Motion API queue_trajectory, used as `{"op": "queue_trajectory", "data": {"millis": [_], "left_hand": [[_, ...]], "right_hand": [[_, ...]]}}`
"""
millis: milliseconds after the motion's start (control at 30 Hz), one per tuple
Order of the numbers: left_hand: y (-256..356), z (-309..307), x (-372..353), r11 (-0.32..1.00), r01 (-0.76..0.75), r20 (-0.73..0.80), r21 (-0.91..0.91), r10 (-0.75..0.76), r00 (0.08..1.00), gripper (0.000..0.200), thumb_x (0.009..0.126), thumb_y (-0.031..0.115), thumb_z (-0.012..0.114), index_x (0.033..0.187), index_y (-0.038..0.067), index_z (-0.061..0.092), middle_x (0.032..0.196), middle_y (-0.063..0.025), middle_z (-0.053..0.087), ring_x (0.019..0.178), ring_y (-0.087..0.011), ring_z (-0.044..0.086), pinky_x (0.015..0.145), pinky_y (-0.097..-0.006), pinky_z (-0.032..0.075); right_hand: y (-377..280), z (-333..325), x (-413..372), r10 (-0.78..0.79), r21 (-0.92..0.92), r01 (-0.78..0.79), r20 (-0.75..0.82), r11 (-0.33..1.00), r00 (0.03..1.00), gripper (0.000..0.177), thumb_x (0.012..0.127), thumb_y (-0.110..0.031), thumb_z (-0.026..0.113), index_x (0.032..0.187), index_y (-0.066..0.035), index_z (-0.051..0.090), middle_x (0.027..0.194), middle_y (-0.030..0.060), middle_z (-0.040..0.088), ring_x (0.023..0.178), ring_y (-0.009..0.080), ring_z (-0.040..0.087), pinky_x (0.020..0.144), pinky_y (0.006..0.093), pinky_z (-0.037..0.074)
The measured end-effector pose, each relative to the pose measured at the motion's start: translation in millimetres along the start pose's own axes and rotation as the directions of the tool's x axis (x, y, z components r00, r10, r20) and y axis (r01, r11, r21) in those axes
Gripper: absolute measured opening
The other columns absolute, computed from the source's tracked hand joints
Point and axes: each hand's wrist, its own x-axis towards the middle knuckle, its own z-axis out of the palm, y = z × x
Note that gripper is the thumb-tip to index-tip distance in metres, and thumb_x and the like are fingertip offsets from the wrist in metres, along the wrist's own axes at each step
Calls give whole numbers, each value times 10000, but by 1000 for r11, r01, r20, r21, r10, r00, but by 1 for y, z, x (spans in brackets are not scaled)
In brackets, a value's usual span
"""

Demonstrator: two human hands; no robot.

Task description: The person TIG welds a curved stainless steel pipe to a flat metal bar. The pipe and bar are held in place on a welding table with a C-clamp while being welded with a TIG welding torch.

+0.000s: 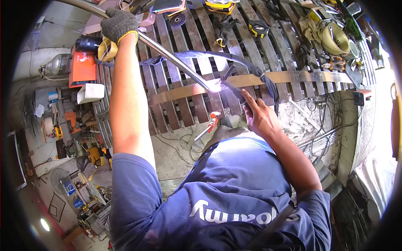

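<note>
A slatted metal workbench (205,65) spanned the upper part of the view above a pale concrete floor (161,148), stained and dull grey in patches. A round-caged fan (62,180) stood at lower left, and a small white light (45,224) shone below it. Strong white glare (384,90) washed out the room's far right side.

A slatted metal table (184,111) is crossed by a long flat strip (303,77). A tape measure (258,28), a black disc (174,21) and, apparently, a yellowish bowl (335,39) are carried on it beyond the strip.
</note>
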Motion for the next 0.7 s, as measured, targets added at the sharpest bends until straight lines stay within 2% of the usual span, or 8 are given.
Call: {"op": "queue_trajectory", "data": {"millis": [100, 200, 300, 400, 500, 600, 700], "left_hand": [[5, -10, -1, 998, -4, 37, 63, 2, 999, 508, 954, 355, 772, 1243, -17, 583, 1143, -345, 699, 1026, -467, 770, 912, -549, 622], [4, -7, -2, 995, 66, 2, -69, -67, 998, 420, 1035, 366, 640, 1166, -30, 685, 1086, -330, 766, 1039, -485, 779, 926, -537, 616], [-3, 2, -4, 960, 113, 9, -256, -115, 993, 432, 1037, 383, 639, 1167, -26, 686, 1082, -328, 766, 1033, -485, 780, 912, -525, 620], [-12, 18, 5, 989, 68, -54, -130, -75, 996, 454, 1042, 391, 634, 1159, -46, 677, 1081, -327, 765, 1026, -481, 782, 902, -517, 623], [-3, -2, -3, 1000, -20, -9, -21, 20, 1000, 468, 1045, 385, 629, 1146, -70, 667, 1083, -328, 764, 1029, -472, 784, 909, -517, 623], [1, -5, -4, 999, 7, -32, 45, -6, 999, 462, 1046, 372, 627, 1136, -80, 660, 1089, -334, 764, 1037, -468, 785, 914, -520, 624], [-4, 5, -2, 984, -24, -82, 174, 39, 996, 458, 1043, 378, 627, 1142, -66, 677, 1098, -349, 760, 1050, -470, 783, 920, -526, 623]], "right_hand": [[2, 3, 0, 0, 4, 0, -10, 1000, 1000, 716, 1081, -274, 685, 1740, -289, 404, 931, 246, 686, 675, 472, 717, 602, 595, 577], [0, 0, 0, 10, 66, -8, -27, 998, 1000, 724, 1083, -273, 681, 1745, -265, 386, 929, 264, 699, 694, 489, 721, 614, 603, 577], [-2, -1, -1, 15, 69, -13, -27, 998, 1000, 724, 1082, -272, 681, 1744, -267, 388, 933, 267, 701, 697, 493, 721, 620, 605, 578], [-3, -2, -1, 13, 62, -12, -26, 998, 1000, 721, 1081, -272, 683, 1742, -264, 394, 938, 267, 703, 697, 493, 720, 620, 605, 577], [-3, -3, -1, 19, 59, -18, -19, 998, 1000, 718, 1080, -271, 684, 1739, -271, 399, 951, 267, 702, 700, 490, 722, 622, 605, 579], [-2, -2, -2, 25, 38, -25, 9, 999, 1000, 716, 1080, -271, 685, 1738, -279, 403, 967, 266, 703, 705, 488, 724, 625, 602, 581], [3, 5, -2, 4, 3, -4, 6, 1000, 1000, 713, 1081, -272, 684, 1737, -285, 406, 974, 266, 702, 710, 486, 727, 623, 598, 582]]}}
